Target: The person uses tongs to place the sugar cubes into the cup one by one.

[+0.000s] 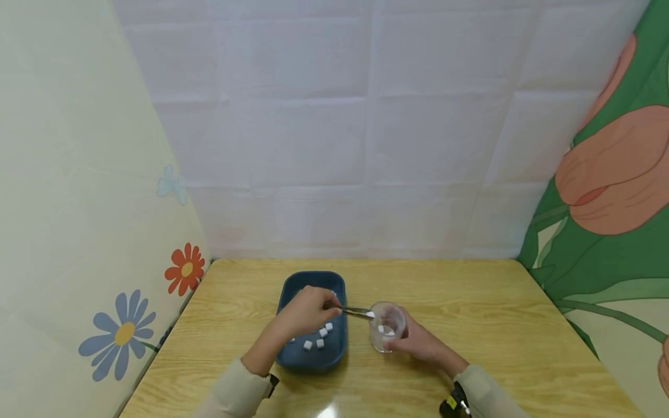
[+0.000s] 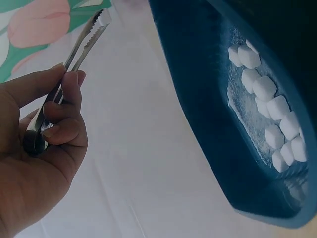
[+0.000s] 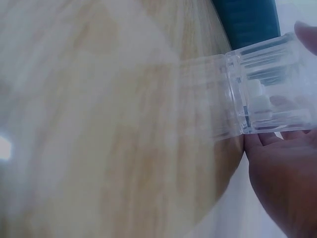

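Observation:
My left hand holds small metal tongs with serrated tips, the thumb and fingers pressed round the arms. Between those tips sits a white cube that looks like a sugar cube. In the head view, the tongs reach rightward to the rim of a clear cup. Fingers of my right hand curl round the cup's right side as it stands upright on the table. A few white cubes lie at the cup's bottom. Below my left hand is a dark blue tray with several more white cubes.
The wood-grain table carries the tray at left and the cup just right of it. A white sheet hangs behind the table. Flower-printed cloths border both sides.

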Demonstrator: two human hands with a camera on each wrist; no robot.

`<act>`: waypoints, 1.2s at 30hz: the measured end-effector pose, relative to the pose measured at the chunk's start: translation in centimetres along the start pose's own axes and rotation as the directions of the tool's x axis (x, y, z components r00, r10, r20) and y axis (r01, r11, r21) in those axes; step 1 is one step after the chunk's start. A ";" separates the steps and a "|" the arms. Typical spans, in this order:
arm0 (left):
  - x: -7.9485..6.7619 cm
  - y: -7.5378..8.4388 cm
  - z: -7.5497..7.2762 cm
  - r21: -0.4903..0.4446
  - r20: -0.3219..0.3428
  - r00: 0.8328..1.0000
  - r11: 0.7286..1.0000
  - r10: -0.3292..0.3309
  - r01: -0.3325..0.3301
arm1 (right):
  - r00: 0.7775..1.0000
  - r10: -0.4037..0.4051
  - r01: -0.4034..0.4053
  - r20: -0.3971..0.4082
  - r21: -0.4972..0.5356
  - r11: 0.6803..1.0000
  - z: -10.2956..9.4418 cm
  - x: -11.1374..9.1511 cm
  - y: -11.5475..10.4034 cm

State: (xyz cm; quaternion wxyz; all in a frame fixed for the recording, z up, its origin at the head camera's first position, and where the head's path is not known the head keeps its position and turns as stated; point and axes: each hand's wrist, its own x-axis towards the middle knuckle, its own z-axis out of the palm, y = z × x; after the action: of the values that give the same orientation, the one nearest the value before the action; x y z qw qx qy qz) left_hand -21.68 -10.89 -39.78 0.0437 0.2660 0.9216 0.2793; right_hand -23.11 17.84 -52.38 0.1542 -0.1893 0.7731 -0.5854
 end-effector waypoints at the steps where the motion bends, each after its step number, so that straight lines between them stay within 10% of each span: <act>1: 0.1 0.0 0.1 0.000 0.001 1.000 1.000 0.004 -0.004 | 1.000 0.000 0.000 0.001 0.003 1.000 0.0 0.0 0.0; 36: 3.9 2.5 3.7 0.198 0.051 0.999 0.980 0.017 -0.027 | 1.000 0.006 -0.007 -0.028 -0.032 0.999 0.0 0.2 0.4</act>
State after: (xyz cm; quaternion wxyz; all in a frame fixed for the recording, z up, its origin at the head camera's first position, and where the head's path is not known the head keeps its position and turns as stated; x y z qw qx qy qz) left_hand -23.02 -5.32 -41.32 0.0365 0.2862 0.9405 0.1798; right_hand -23.35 17.88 -52.79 0.1421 -0.1810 0.7852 -0.5749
